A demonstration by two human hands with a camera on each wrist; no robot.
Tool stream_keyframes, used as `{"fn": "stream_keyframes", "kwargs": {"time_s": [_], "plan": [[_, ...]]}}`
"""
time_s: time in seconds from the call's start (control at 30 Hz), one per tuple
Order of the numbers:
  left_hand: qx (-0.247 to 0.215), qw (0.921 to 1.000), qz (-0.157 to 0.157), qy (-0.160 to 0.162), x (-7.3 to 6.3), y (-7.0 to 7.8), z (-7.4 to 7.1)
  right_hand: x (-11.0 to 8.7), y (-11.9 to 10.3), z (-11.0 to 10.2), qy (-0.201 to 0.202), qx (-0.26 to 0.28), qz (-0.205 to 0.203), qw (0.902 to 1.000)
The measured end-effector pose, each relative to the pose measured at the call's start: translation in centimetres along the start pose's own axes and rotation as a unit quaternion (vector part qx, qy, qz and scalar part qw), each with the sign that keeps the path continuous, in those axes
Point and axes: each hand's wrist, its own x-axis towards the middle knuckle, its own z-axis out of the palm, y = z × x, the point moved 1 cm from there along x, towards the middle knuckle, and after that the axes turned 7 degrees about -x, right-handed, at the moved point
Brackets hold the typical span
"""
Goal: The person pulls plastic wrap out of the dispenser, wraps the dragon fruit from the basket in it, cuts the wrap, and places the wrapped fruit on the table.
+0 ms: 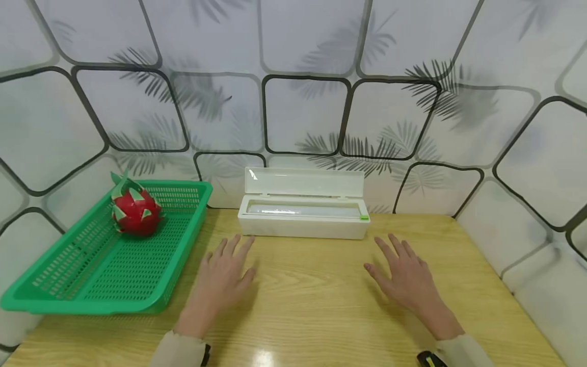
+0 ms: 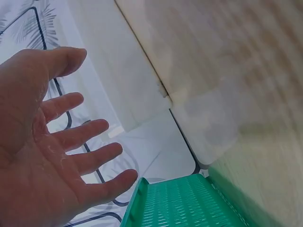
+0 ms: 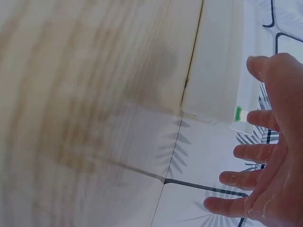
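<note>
A long white cling wrap dispenser [image 1: 302, 228] stands at the back of the table, its lid [image 1: 304, 182] raised. Inside lies a pale roll [image 1: 293, 209], and a small green slider [image 1: 364, 217] sits at the right end of its front edge. My left hand [image 1: 222, 280] is spread in front of the dispenser's left end, fingers apart and holding nothing. Past the right end, my right hand [image 1: 407, 280] reaches forward with fingers spread, also holding nothing. A red dragon fruit [image 1: 137, 211] with green tips rests in a green plastic basket [image 1: 183, 260] to the left.
The wooden table [image 1: 312, 306] has a light yellow grain. Behind it and along both sides rises a white covering [image 1: 302, 112] with dark outlines and grey leaf prints. Close beside my left forearm runs the basket's right wall.
</note>
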Motion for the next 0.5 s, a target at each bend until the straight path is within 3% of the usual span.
{"fn": "stream_keyframes", "kwargs": {"time_s": [0.33, 0.5], "plan": [[-0.006, 0.9962, 0.041, 0.077, 3.2, 0.2, -0.7, 2.3, 0.0, -0.3, 0.071, -0.002, -0.037, 0.9968], [0.005, 0.9956, 0.046, 0.082, 5.6, -0.2, -0.9, 3.8, -0.1, -0.7, 0.090, 0.000, -0.055, 0.9945]]}}
